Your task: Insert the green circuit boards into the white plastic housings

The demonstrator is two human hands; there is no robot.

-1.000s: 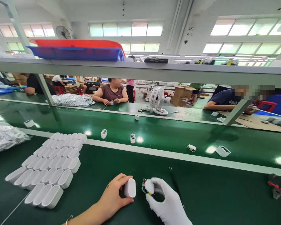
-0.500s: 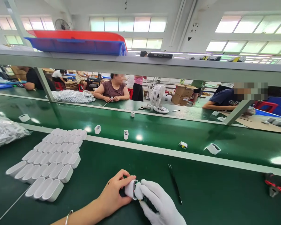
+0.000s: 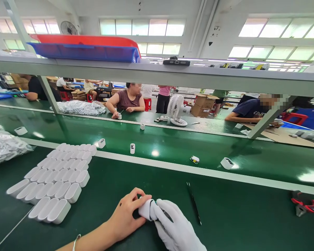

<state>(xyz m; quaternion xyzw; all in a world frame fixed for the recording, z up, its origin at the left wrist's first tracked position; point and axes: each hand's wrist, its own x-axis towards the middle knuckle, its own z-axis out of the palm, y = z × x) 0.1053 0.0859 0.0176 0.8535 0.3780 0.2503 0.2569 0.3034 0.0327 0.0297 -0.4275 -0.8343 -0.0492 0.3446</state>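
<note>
My bare left hand (image 3: 129, 214) is closed on a white oval plastic housing (image 3: 146, 210), thumb below and fingers above. My right hand (image 3: 174, 225), in a white glove, presses its fingertips against the housing's open right end. A sliver of green shows at that end; the part under the gloved fingers is mostly hidden. Black tweezers (image 3: 194, 204) lie on the green bench to the right of my hands. Rows of white oval housings (image 3: 60, 209) stand at the left.
Beyond the bench edge, a green conveyor (image 3: 170, 150) carries several white housings and a small circuit part (image 3: 195, 159). Red-handled pliers (image 3: 305, 204) lie far right. A plastic bag (image 3: 7, 146) sits at left. An overhead shelf (image 3: 146, 73) holds trays. Co-workers sit across.
My gloved fingers have moved closer in against the housing, covering the green part seen earlier at its end. Pieces on the conveyor have shifted left. A co-worker's hand opposite has moved left.
</note>
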